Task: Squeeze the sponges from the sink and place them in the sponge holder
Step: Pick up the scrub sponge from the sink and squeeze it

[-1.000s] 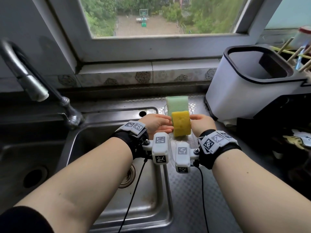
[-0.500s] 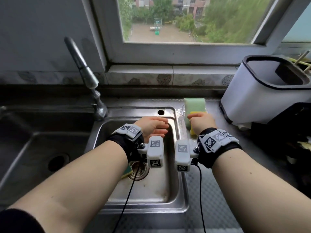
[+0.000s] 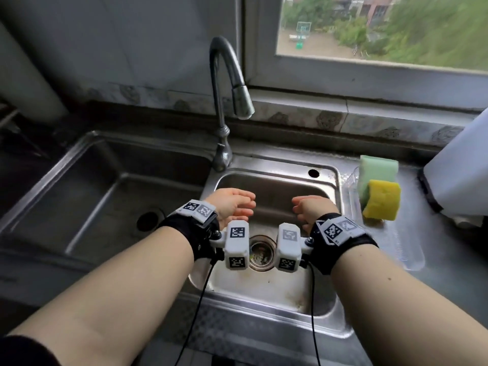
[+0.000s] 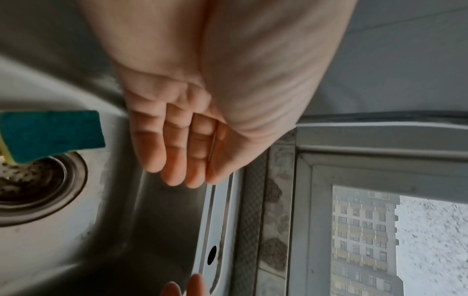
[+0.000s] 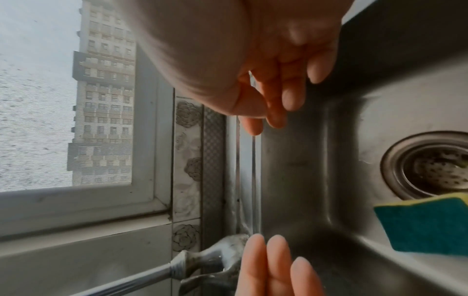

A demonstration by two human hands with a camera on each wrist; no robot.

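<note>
A pale green sponge (image 3: 379, 167) and a yellow sponge (image 3: 383, 202) stand in the clear sponge holder (image 3: 350, 180) on the counter right of the sink. A third sponge, teal on yellow (image 4: 50, 134) (image 5: 425, 226), lies in the right basin (image 3: 274, 283) beside the drain; the wrists hide it in the head view. My left hand (image 3: 237, 207) (image 4: 182, 150) hovers over the basin, fingers straight and empty. My right hand (image 3: 309, 210) (image 5: 278, 96) faces it a palm's width away, fingers loosely curled and holding nothing.
The curved faucet (image 3: 227, 101) rises behind the basin, its head pointing down at the rear rim. A second, larger basin (image 3: 105, 194) lies to the left. A white container (image 3: 462, 175) stands at the right edge beyond the holder. The drain strainer (image 3: 260, 252) sits between my wrists.
My right hand let go of the yellow sponge in the holder and moved left over the basin. The left hand stayed over the basin. The head view swung left.
</note>
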